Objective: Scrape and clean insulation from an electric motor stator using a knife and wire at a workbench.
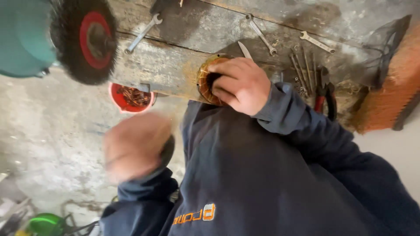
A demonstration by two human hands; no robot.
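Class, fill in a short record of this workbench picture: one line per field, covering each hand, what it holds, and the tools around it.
Right hand: grips a copper-wound ring coil at the edge of the wooden bench
Left hand: blurred, closed on a dark object too blurred to identify
Bench tools: spanners, red-handled pliers, a row of long bits
Upper left: wire wheel brush with red hub
Below bench: red bucket with copper scraps
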